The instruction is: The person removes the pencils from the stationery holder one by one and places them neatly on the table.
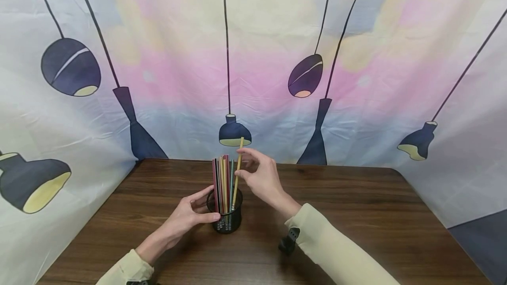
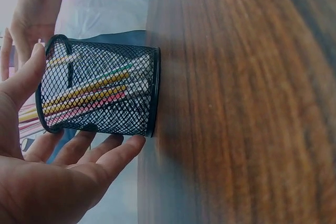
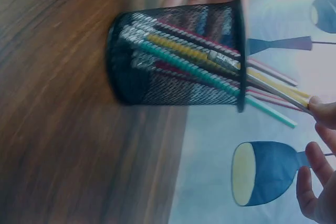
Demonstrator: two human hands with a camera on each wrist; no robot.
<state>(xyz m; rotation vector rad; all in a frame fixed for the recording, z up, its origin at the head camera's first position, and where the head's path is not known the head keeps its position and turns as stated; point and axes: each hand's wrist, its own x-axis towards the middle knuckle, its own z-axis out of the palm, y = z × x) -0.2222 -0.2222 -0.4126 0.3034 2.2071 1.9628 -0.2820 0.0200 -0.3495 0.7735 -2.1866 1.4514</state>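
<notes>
A cloth backdrop (image 1: 269, 69) printed with dark hanging lamps rises behind the counter (image 1: 336, 228), whose dark wood grain runs side to side. The black mesh holder (image 1: 237, 220) stands upright on that counter, in front of the person. From the head I see the tops of the bundled pencils (image 1: 222, 184); through the mesh, both wrist views show more clearly their silvery lower ends near the base.

The right hand (image 1: 263, 177) pinches a yellow pencil (image 1: 236, 184) between thumb and fingers, above the rim. The left hand (image 1: 186, 212) spans the holder's side, thumb at the rim; the left wrist view shows its other fingers spread along the mesh, which the head view mostly hides.

The yellow pencil's long axis is steep, top end up and leaning slightly right, higher than the bundle. The right wrist view shows its silvery band (image 3: 223, 60) just inside the rim.
</notes>
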